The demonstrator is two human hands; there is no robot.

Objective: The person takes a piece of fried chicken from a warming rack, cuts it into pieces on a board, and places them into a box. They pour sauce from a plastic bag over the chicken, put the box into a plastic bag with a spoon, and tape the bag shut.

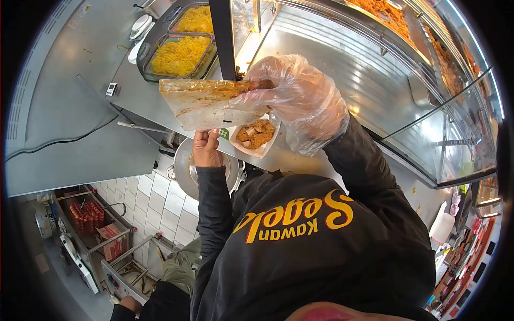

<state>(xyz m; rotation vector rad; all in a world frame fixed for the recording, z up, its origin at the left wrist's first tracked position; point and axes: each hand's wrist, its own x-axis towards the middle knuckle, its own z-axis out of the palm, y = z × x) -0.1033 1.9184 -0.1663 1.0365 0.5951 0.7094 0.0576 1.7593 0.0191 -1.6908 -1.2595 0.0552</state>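
My right hand (292, 101), in a clear plastic glove, is closed around the handle of a cleaver (209, 104). The cleaver's broad, pale blade points left and is smeared with orange-brown sauce. Just below it is a white paper food box (266, 150) with a green print on its flap, standing at the counter's near edge. Chopped fried chicken (255, 134) lies in the box. My bare left hand (208, 148) pinches the box's flap at its left side; the blade hides part of its fingertips.
Two glass dishes of yellow food (179, 55) stand at the upper left. A metal post (223, 37) rises beside them. The glass display case (466, 128) with orange food is at the right. Below the counter are a large pot (184, 171) and a crate of red bottles (85, 214).
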